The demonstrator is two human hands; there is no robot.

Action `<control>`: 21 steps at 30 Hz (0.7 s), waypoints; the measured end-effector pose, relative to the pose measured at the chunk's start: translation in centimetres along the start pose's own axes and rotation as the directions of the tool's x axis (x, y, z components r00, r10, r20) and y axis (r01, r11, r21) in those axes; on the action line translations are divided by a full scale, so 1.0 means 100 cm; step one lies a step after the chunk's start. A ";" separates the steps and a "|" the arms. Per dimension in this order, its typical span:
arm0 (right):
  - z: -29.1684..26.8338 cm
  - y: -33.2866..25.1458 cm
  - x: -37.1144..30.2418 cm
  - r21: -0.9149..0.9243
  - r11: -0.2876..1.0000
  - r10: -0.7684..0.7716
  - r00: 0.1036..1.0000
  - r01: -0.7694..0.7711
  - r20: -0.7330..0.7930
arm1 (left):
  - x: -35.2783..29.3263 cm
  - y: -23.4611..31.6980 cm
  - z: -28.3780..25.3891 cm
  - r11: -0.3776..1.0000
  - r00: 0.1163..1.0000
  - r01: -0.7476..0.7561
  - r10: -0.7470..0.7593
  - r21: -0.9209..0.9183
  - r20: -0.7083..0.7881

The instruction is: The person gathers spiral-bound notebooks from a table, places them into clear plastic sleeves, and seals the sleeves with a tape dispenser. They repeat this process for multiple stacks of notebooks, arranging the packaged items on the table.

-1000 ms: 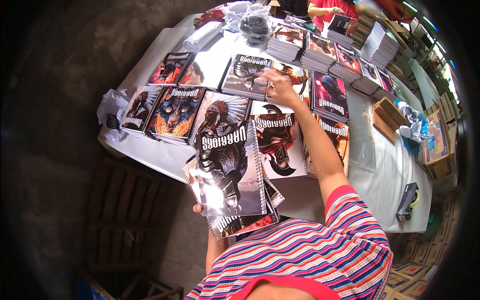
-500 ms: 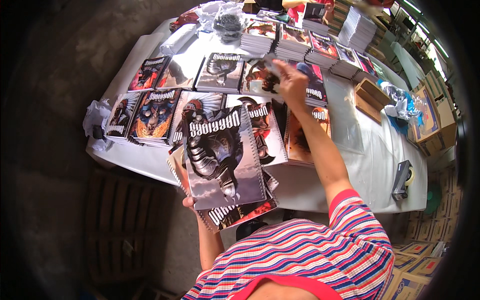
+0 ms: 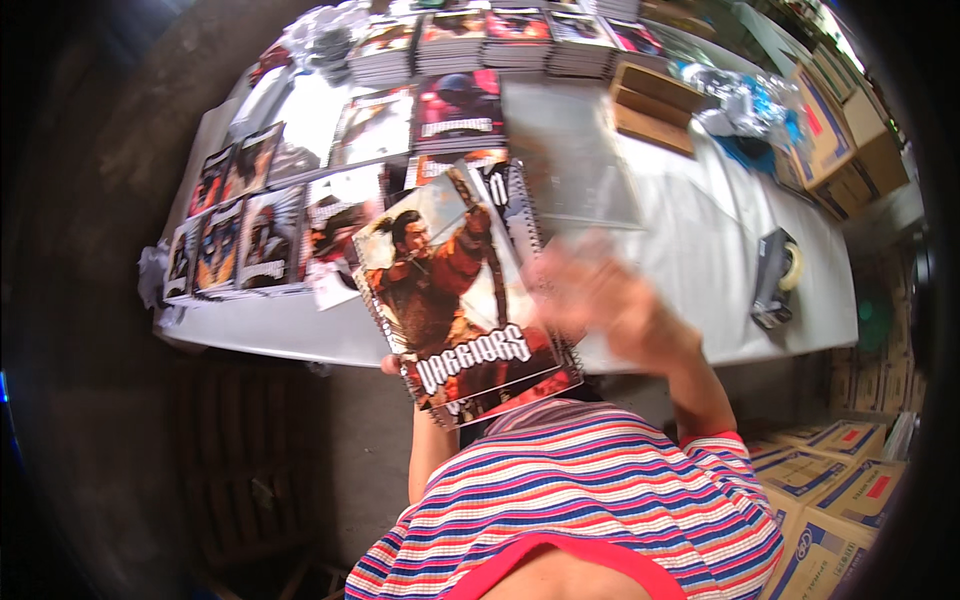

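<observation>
One wide fisheye view is taken from head height, facing down and forward. Near its middle, fairly close, the left grip (image 3: 391, 366), mostly hidden, and the right grip (image 3: 612, 302) are framed; on their near side a striped shirt (image 3: 570, 480) is seen, and beyond them the bench (image 3: 690, 265), edges curved.

I stood in what looked like a packing workshop or storeroom, for the white-covered table (image 3: 700, 225) before me bore rows and stacks of notebooks (image 3: 516, 54), a tape dispenser (image 3: 768, 285) and crumpled plastic (image 3: 745, 105), while cartons (image 3: 820, 550) sat piled to my right above a dull grey floor (image 3: 370, 435).
</observation>
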State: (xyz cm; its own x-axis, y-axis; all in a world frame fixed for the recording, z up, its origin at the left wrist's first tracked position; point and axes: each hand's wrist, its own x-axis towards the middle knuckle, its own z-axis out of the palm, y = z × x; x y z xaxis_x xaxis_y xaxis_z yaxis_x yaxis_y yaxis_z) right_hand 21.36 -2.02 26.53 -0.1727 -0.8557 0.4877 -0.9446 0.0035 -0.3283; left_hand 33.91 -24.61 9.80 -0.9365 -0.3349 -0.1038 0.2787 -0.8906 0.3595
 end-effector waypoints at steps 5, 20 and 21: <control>-0.027 0.074 -0.103 -0.157 0.978 0.116 0.983 -0.138 -0.139 | -0.002 -0.099 0.036 0.999 0.999 0.051 -0.051 0.000 -0.017; -0.069 0.090 -0.073 -0.017 0.982 -0.173 0.926 0.190 0.335 | -0.026 -0.147 0.065 0.978 0.973 -0.205 0.201 -0.033 -0.110; -0.067 0.090 -0.062 -0.019 0.977 -0.188 0.905 0.210 0.382 | -0.024 -0.141 0.065 0.977 0.972 -0.212 0.207 -0.034 -0.113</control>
State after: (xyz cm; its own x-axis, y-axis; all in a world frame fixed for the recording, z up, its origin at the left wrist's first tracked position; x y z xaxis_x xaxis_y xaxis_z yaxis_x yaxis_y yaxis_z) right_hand 12.06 6.76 25.94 0.1274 -0.9726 0.1944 -0.9648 -0.1670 -0.2032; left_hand 30.87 -9.20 11.02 -0.8283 -0.5446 -0.1317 0.4777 -0.8093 0.3419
